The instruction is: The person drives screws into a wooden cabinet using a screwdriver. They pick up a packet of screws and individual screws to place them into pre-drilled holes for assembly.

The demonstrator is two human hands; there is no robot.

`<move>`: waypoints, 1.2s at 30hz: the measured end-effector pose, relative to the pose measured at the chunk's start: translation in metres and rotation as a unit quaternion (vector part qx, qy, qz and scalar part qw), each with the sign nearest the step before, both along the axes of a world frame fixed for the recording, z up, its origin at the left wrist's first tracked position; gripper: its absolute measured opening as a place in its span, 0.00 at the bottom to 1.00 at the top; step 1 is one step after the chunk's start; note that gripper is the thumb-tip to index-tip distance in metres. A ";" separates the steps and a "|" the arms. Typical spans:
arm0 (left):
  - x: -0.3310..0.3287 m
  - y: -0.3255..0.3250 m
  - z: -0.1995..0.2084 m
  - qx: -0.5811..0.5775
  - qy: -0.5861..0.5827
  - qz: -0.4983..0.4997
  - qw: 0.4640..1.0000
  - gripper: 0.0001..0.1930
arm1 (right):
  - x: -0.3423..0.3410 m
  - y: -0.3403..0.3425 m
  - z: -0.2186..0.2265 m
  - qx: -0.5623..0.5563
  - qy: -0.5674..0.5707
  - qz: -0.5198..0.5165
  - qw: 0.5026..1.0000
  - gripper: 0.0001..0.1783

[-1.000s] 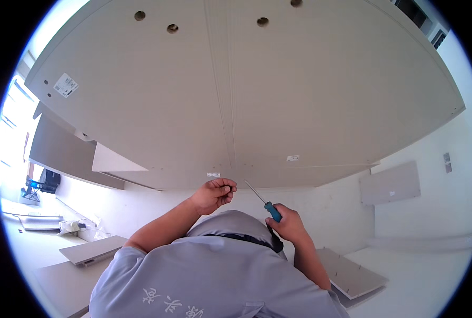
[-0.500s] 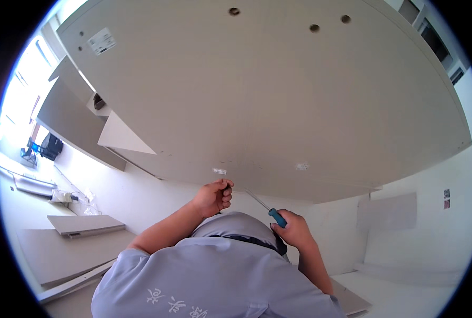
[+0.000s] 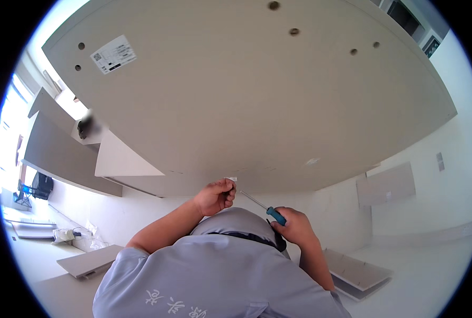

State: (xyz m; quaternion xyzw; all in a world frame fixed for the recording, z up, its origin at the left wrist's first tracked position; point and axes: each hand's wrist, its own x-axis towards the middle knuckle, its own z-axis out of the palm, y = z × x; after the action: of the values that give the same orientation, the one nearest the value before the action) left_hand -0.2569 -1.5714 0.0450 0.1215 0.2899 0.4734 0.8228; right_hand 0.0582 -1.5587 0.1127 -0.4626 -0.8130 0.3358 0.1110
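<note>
My right hand [image 3: 296, 229] is wrapped round the teal handle of a screwdriver [image 3: 276, 215]. Its metal shaft points up and left, and the tip ends a little apart from my left hand [image 3: 216, 196]. The fingers of that left hand are curled together; something small and dark shows between them, too small to name. Both hands are in front of my waist, close to the near edge of a large beige panel [image 3: 257, 111]. Round holes and a white printed label [image 3: 114, 54] are on the panel's face.
Further beige boards [image 3: 61, 148] stand at the left. A loose board [image 3: 90, 261] lies at the lower left, and more boards [image 3: 358, 267] lie at the lower right. A black bag [image 3: 42, 185] and a white plastic wrapper [image 3: 94, 236] are near the left wall.
The view has shifted, so the panel's holes and label appear moved and the label larger. My hands keep nearly the same pose, with the screwdriver slightly further left.
</note>
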 end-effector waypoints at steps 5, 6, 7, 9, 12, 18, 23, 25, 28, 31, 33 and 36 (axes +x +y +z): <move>-0.036 0.002 0.008 -0.006 0.027 -0.035 0.999 0.05 | -0.046 -0.031 0.008 -0.001 -0.006 -0.053 0.999 0.20; -0.040 0.001 0.015 -0.009 0.036 -0.046 0.998 0.05 | -0.053 -0.037 0.010 -0.002 -0.008 -0.067 0.998 0.19; -0.043 0.001 0.018 -0.011 0.044 -0.058 0.997 0.05 | -0.059 -0.044 0.011 -0.003 -0.009 -0.082 0.997 0.19; -0.048 0.005 0.014 0.002 0.064 -0.083 0.994 0.06 | -0.066 -0.056 0.008 0.006 -0.018 -0.100 0.995 0.19; -0.049 0.009 0.006 0.020 0.095 -0.115 0.989 0.07 | -0.077 -0.076 0.012 -0.014 -0.046 -0.138 0.989 0.19; -0.031 0.025 0.011 0.105 0.139 -0.222 0.959 0.07 | -0.087 -0.101 0.019 -0.042 -0.067 -0.219 0.973 0.20; -0.003 0.030 0.020 0.095 0.085 -0.202 0.971 0.06 | -0.082 -0.108 0.037 -0.112 -0.007 -0.284 0.952 0.22; 0.002 0.035 0.024 0.081 0.066 -0.188 0.977 0.05 | -0.079 -0.112 0.031 -0.084 0.001 -0.297 0.951 0.24; 0.003 0.042 0.032 0.115 0.098 -0.212 0.965 0.05 | -0.071 -0.112 0.023 -0.060 0.016 -0.296 0.953 0.25; 0.009 0.047 0.037 0.166 0.108 -0.208 0.958 0.05 | -0.066 -0.105 0.026 -0.065 0.041 -0.283 0.956 0.21; 0.015 0.052 0.044 0.187 0.127 -0.201 0.953 0.05 | -0.056 -0.097 0.025 -0.127 0.095 -0.281 0.947 0.20; 0.029 0.065 0.058 0.188 0.109 -0.183 0.959 0.06 | -0.033 -0.084 0.011 -0.183 0.304 -0.297 0.886 0.20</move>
State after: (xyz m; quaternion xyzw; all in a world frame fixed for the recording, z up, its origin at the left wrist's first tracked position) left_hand -0.2276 -1.5061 0.1029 0.3759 0.2565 0.3447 0.8210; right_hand 0.0255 -1.6426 0.1238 -0.5703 -0.4879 0.5539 0.3605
